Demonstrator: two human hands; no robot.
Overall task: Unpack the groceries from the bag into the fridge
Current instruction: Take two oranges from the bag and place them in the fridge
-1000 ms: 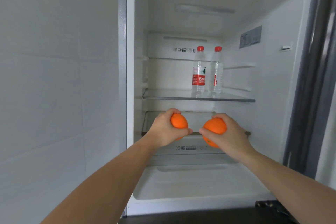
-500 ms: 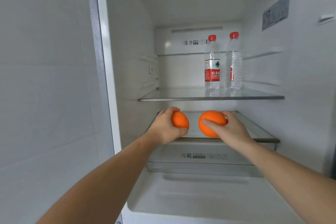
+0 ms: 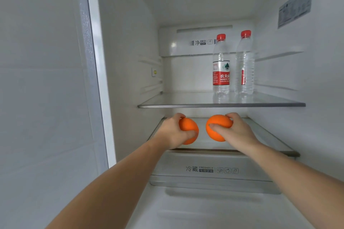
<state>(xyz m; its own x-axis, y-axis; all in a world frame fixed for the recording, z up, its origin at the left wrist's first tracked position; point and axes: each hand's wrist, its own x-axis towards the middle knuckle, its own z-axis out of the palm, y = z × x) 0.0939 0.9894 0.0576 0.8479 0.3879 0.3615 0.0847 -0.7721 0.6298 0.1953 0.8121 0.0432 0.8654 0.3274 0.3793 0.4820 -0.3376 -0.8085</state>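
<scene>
In the head view we are judging the unpacking partly done: two water bottles (image 3: pixel 221 65) are standing on the upper glass shelf (image 3: pixel 221 105), far right, while the bag is out of sight (so what is left we cannot tell). We are reaching both arms into the fridge (image 3: pixel 130 61). Our left hand (image 3: pixel 174 132) is curling around the left orange (image 3: pixel 187 128), and our right hand (image 3: pixel 236 130) is gripping the right orange (image 3: pixel 216 127) just beside it. Both are sitting low over the lower shelf (image 3: pixel 270 135), near its front edge; whether they are touching the glass we cannot tell.
</scene>
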